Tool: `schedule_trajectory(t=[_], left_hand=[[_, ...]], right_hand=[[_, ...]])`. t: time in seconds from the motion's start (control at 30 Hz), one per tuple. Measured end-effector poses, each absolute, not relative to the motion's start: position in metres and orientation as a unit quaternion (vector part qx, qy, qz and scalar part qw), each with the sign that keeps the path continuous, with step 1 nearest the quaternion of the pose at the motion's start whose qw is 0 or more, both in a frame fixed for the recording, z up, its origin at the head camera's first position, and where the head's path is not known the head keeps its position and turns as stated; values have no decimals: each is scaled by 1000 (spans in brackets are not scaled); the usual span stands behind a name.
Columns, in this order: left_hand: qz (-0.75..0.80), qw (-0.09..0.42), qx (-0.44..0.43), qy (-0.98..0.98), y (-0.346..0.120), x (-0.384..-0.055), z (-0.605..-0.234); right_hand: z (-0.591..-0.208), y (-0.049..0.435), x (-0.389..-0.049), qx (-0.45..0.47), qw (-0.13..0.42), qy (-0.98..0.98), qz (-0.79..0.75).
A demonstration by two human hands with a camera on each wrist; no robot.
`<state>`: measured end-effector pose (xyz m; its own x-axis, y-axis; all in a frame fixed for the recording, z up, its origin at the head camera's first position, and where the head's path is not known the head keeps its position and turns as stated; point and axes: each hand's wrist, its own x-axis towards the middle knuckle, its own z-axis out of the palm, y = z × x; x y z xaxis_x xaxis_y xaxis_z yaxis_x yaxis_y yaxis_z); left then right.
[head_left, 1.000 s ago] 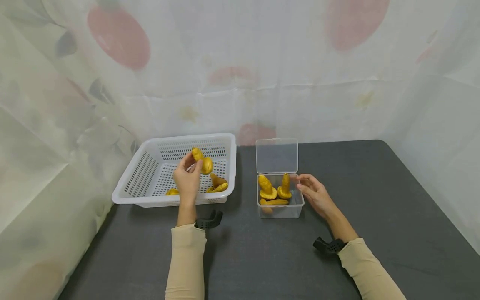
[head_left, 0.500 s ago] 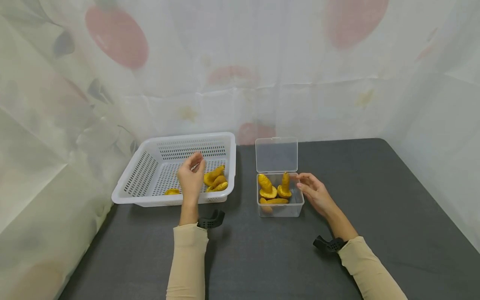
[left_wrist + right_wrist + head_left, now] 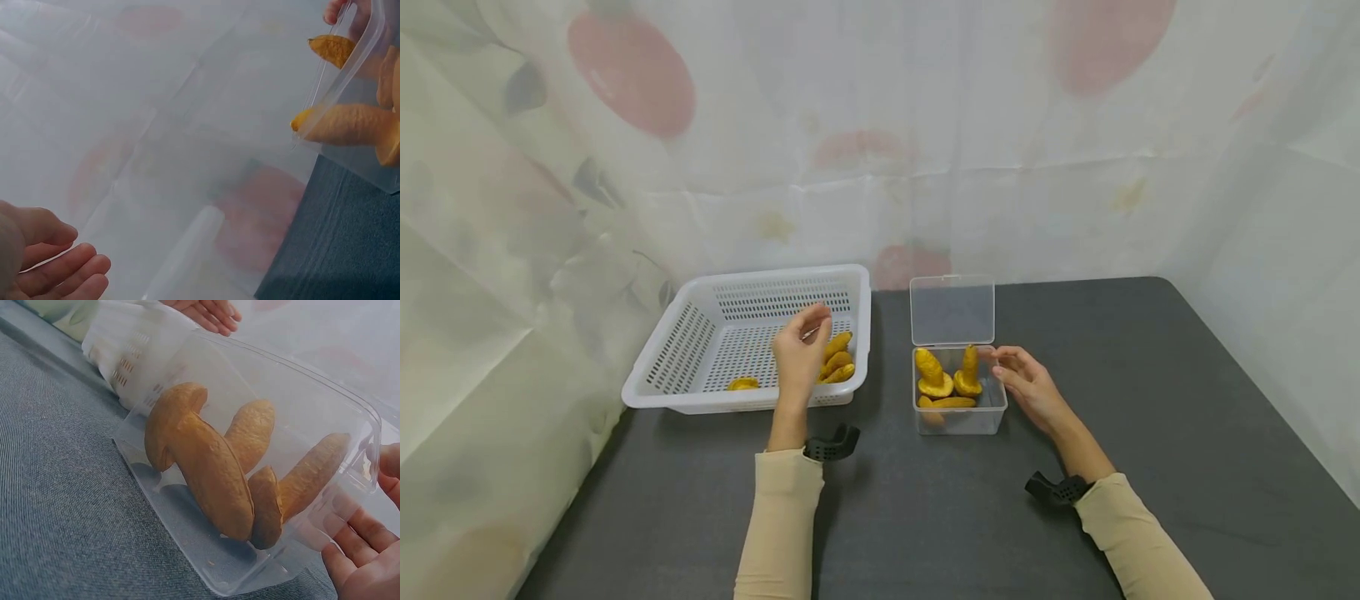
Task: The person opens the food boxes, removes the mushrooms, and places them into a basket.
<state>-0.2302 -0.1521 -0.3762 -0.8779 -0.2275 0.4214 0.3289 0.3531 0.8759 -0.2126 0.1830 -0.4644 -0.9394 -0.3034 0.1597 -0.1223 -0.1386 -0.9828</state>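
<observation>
My left hand (image 3: 802, 353) hovers over the right part of the white basket (image 3: 658, 342). Its fingers are loosely bent and bare of any object; the left wrist view shows the fingers (image 3: 74, 270) the same way. Under and beside it lie several yellow mushrooms (image 3: 838, 360) in the basket. A clear plastic box (image 3: 958, 423) holds several more yellow mushrooms (image 3: 212, 475), two of them with stems pointing up. My right hand (image 3: 1033, 390) rests against the box's right wall, its fingers (image 3: 369, 534) fairly straight and touching the plastic from outside.
The clear lid (image 3: 952, 311) stands raised at the back of the box. A single mushroom (image 3: 742, 383) lies near the basket's front wall. Dark cloth (image 3: 910, 517) covers the table, and a printed curtain (image 3: 1037, 225) hangs behind.
My left hand lowered the mushroom it held into the basket's right side and let it go. It then moved a little to the right. The right hand stayed at the box.
</observation>
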Motion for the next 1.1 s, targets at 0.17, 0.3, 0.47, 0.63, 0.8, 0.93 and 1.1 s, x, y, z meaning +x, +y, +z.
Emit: schedule_trajectory(t=[0.17, 0.3, 0.47, 0.63, 0.8, 0.93, 1.1], left_hand=[[-573, 237, -47, -783, -148, -231, -375], [-571, 242, -58, -782, -144, -231, -374], [-570, 235, -77, -784, -134, -228, -374], [-578, 218, -107, -779, -119, -224, -377], [-585, 202, -131, -775, -104, -221, -378], [-582, 199, -147, -775, -94, -219, -380], [-561, 181, -184, -786, -81, -218, -386]], right_hand=[[-465, 182, -214, -164, 62, 648, -741], [-466, 180, -215, -167, 61, 642, -746], [-468, 181, -216, -167, 57, 643, -746], [-467, 183, -214, -176, 60, 650, -737], [-467, 184, -214, -174, 62, 654, -734], [-466, 184, -213, -176, 62, 650, -737], [-466, 183, -214, -183, 55, 647, -738]])
